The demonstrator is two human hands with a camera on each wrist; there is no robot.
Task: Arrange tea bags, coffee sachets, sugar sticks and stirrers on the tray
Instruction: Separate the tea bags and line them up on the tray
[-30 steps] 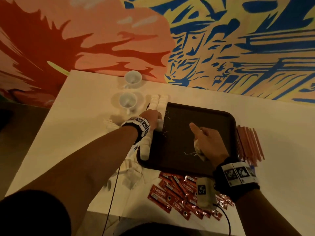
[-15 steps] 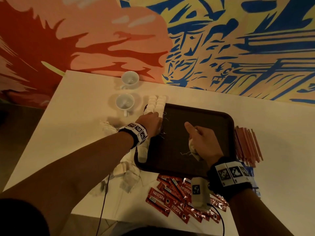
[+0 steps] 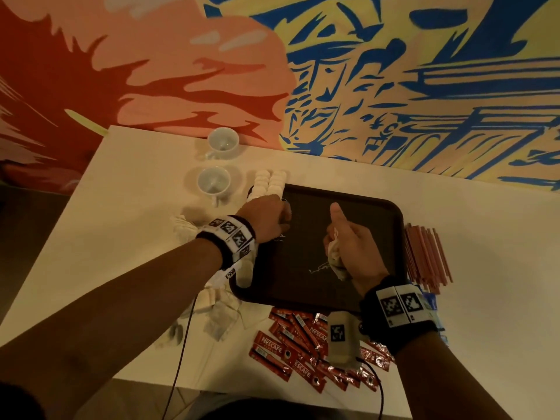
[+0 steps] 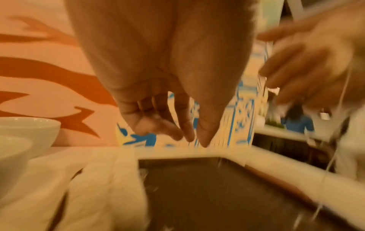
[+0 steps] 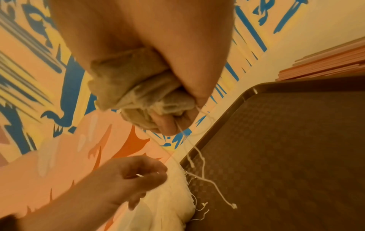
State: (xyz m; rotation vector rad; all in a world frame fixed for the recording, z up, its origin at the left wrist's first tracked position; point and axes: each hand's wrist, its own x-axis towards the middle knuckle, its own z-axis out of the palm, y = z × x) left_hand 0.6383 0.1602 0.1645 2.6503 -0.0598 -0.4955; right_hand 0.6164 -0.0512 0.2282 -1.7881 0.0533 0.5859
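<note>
The right hand (image 3: 353, 248) grips spare tea bags (image 5: 138, 87) (strings dangling) so the left hand (image 3: 266, 219), loosely curled and empty, can tidy the row (image 3: 269, 184) along the tray's (image 3: 378, 213) left edge.

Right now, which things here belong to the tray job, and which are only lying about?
For the job:
tray
tea bags in the right hand
row of tea bags under the left hand
coffee sachets
red sticks

Lying about:
two white cups
painted wall

Left hand (image 4: 168, 78) blurred — whether it pinches a string (image 5: 199, 156) is unclear.
</note>
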